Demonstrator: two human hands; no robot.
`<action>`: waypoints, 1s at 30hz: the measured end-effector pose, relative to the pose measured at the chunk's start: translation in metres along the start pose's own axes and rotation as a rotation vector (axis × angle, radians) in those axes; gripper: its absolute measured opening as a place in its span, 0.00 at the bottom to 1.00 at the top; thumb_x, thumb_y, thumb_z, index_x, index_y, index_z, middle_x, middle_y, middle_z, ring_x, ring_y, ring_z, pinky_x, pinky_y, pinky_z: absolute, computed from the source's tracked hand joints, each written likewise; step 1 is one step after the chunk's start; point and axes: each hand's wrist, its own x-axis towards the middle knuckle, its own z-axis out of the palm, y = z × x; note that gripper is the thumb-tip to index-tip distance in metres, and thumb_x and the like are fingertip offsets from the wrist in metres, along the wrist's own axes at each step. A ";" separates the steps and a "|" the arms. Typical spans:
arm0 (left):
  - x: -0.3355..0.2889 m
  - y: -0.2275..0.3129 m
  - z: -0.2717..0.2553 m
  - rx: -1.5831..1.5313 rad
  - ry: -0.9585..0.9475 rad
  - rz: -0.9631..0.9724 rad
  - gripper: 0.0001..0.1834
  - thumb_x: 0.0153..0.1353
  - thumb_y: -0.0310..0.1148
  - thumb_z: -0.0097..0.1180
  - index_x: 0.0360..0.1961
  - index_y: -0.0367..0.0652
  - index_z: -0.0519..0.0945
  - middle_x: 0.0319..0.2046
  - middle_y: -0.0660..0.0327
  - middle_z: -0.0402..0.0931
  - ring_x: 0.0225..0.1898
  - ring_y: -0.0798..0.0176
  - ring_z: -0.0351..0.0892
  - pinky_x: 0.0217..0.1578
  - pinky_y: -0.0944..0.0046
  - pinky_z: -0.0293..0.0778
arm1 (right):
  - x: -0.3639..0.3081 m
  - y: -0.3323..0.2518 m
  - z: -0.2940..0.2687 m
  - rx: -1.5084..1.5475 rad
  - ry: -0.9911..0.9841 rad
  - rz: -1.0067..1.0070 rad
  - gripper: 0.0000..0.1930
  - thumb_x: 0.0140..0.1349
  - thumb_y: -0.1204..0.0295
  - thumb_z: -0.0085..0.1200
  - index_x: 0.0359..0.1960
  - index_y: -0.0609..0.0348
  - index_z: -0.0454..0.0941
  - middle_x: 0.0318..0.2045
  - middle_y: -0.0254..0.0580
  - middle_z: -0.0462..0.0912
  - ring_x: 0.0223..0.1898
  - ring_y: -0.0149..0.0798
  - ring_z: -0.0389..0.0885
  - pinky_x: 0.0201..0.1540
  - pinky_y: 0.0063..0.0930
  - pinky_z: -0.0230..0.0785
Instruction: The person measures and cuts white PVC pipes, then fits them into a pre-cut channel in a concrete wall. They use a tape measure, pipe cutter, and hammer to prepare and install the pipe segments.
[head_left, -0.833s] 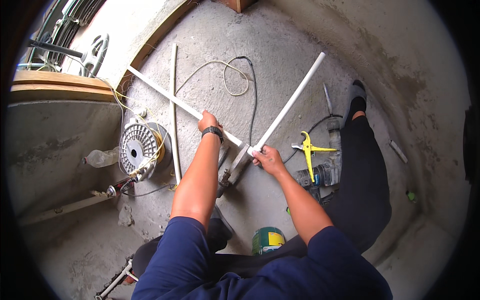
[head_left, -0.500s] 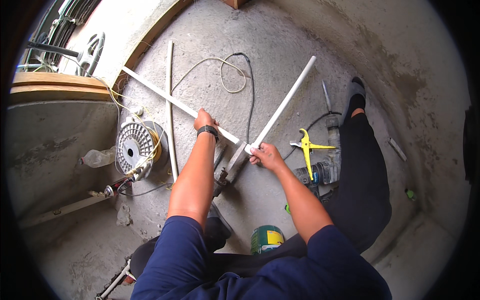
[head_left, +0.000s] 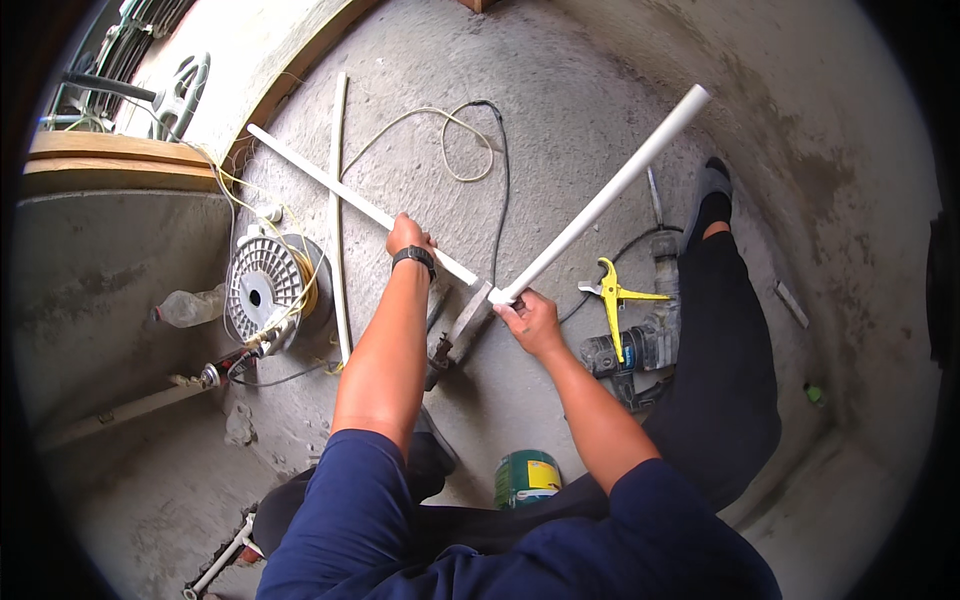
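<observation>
My left hand [head_left: 408, 238] is closed around a long white plastic pipe [head_left: 322, 178] that slants away to the far left. In my right hand [head_left: 532, 323], the fingers pinch a white elbow fitting [head_left: 501, 297], partly hidden by them. A second white pipe [head_left: 612, 190] rises from this fitting toward the far right. The near end of the left pipe and the fitting meet at opposite faces of a flat grey metal plate, part of what looks like a pipe welding iron [head_left: 470, 322]. Whether they sit on its sockets is hidden.
Yellow pipe cutters [head_left: 616, 295] rest against a power drill [head_left: 640, 350] beside my right leg. A cable reel [head_left: 265, 290], a plastic bottle [head_left: 192, 307] and a long pale strip [head_left: 338, 220] lie left. A green can [head_left: 527, 478] stands near me. Cables cross the concrete floor.
The right pipe's far end has swung up and to the right, looking larger and nearer. My right hand has turned slightly with the fitting. The left hand and its pipe have barely moved.
</observation>
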 end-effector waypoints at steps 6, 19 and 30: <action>-0.001 0.002 0.000 0.000 -0.004 0.010 0.15 0.64 0.42 0.56 0.39 0.39 0.72 0.19 0.60 0.66 0.14 0.63 0.65 0.15 0.57 0.62 | 0.005 0.008 0.003 0.108 -0.084 0.105 0.12 0.64 0.70 0.65 0.42 0.67 0.82 0.34 0.46 0.88 0.30 0.34 0.86 0.36 0.29 0.79; -0.005 0.007 -0.020 -0.119 -0.322 -0.053 0.23 0.63 0.52 0.63 0.33 0.47 0.66 0.18 0.70 0.56 0.14 0.72 0.54 0.16 0.65 0.57 | 0.008 0.006 -0.002 0.373 -0.199 0.334 0.12 0.68 0.73 0.61 0.47 0.71 0.80 0.38 0.44 0.86 0.35 0.33 0.86 0.39 0.27 0.82; 0.012 -0.001 -0.034 -0.164 -0.531 -0.086 0.25 0.67 0.60 0.57 0.35 0.49 0.66 0.16 0.70 0.59 0.15 0.69 0.59 0.21 0.65 0.64 | 0.000 -0.004 0.006 0.324 -0.106 0.295 0.13 0.66 0.77 0.63 0.49 0.68 0.80 0.37 0.36 0.85 0.36 0.27 0.83 0.38 0.21 0.77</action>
